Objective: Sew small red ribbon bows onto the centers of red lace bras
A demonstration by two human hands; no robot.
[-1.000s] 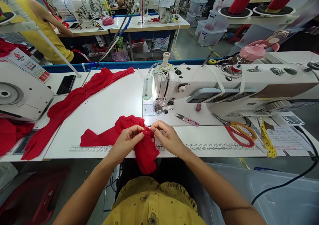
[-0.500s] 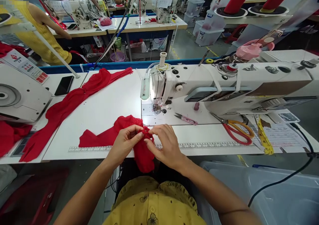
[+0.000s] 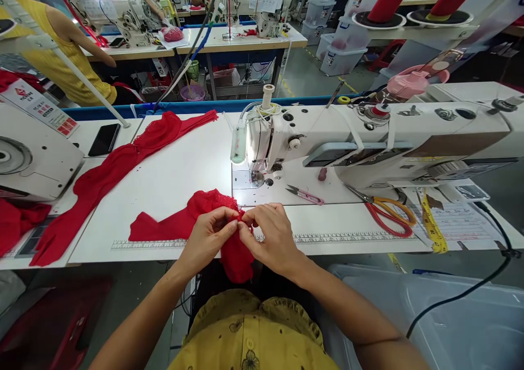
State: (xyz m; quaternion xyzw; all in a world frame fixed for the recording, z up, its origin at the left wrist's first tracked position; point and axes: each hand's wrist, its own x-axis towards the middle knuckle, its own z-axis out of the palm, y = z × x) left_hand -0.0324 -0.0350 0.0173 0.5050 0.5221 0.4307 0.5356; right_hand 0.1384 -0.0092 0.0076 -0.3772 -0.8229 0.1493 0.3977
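Two hands meet at the table's near edge: the left hand (image 3: pixel 207 240) and right hand (image 3: pixel 273 238) both pinch the red lace garment (image 3: pixel 196 220), fingertips touching. Beyond lie thread snips (image 3: pixel 305 195), red-handled scissors (image 3: pixel 387 213), then the sewing machine (image 3: pixel 347 138).

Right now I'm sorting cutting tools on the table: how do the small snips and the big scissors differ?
The snips are small with pink handles and lie nearer the sewing machine's needle. The scissors are far larger, with red and orange loop handles, further right. Both lie flat on the white table, untouched.
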